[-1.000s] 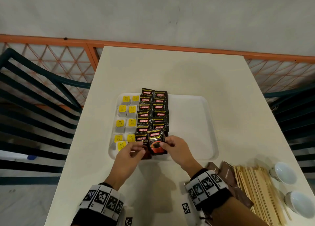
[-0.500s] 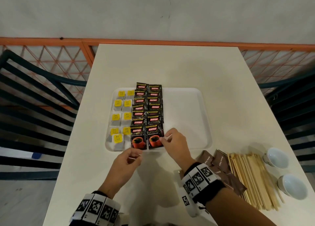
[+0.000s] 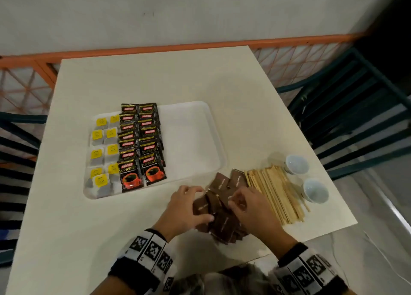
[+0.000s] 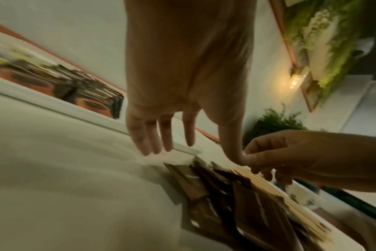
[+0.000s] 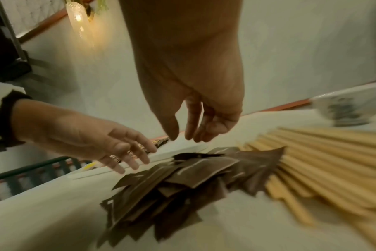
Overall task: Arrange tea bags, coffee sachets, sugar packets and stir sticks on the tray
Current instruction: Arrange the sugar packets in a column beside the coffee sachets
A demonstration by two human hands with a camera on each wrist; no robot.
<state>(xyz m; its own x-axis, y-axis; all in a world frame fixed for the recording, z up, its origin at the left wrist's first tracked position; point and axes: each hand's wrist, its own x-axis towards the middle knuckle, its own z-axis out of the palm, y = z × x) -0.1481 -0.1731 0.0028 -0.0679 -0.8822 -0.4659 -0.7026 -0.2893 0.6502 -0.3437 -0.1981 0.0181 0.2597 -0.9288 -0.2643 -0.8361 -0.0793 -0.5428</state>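
Note:
A white tray (image 3: 193,134) holds tea bags (image 3: 104,148) with yellow tags along its left side and two columns of black coffee sachets (image 3: 142,143) beside them; its right half is bare. A loose pile of brown sugar packets (image 3: 222,184) lies on the table just off the tray's front right corner, with wooden stir sticks (image 3: 273,192) to its right. My left hand (image 3: 198,203) and right hand (image 3: 235,203) are both over the pile. The wrist views show the packets (image 5: 193,171) under relaxed, spread fingers with nothing held.
Two small white cups (image 3: 297,164) (image 3: 315,190) stand right of the sticks, near the table's right edge. Dark slatted chairs flank the table on the left (image 3: 13,161) and right (image 3: 355,108). An orange railing (image 3: 155,48) runs behind the table.
Both hands let go of the front coffee sachets on the tray and moved right and nearer, to the sugar packet pile. The head view has swung right.

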